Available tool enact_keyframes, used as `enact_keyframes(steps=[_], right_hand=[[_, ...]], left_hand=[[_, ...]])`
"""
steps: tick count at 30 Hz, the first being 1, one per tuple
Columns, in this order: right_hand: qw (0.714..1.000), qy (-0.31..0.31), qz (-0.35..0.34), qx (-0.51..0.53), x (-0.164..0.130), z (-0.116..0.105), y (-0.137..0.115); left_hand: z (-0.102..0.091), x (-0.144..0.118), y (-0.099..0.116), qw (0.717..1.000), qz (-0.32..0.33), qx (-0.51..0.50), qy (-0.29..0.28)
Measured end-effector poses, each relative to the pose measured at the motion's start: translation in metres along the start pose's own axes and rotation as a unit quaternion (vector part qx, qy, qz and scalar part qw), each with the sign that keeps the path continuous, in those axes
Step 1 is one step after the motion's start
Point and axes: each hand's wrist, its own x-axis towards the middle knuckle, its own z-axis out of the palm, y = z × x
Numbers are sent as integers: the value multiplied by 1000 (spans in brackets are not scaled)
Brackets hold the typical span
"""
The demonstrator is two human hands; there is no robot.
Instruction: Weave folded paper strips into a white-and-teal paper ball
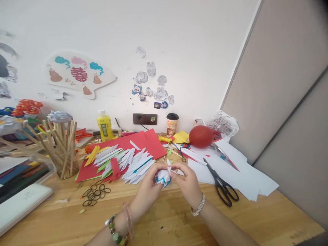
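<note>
My left hand (148, 189) and my right hand (188, 182) meet above the wooden table (164, 218), both pinching a small folded paper piece (164, 177), white with blue edges. Just beyond my hands lie piles of folded white paper strips (130, 163) on sheets of red paper (143, 141). Black scissors (222, 184) rest on white sheets (238, 171) to the right of my right hand. Each wrist wears a bracelet.
Several black rubber bands (94, 194) lie left of my hands. A bundle of wooden sticks (63, 150) stands at the left, a white box (22, 205) at the near left edge. By the wall: a yellow bottle (104, 125), a cup (172, 124), a red balloon (201, 136).
</note>
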Motion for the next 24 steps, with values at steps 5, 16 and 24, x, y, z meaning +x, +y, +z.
enact_keyframes(steps=[5, 16, 24], right_hand=[[992, -28, 34, 121, 5, -3, 6], [990, -128, 14, 55, 13, -18, 1], [993, -103, 48, 11, 9, -13, 5]], left_hand=[[-2, 2, 6, 998, -25, -51, -36], [-8, 4, 12, 991, -71, -66, -90], [-9, 4, 10, 994, 14, 62, -87]])
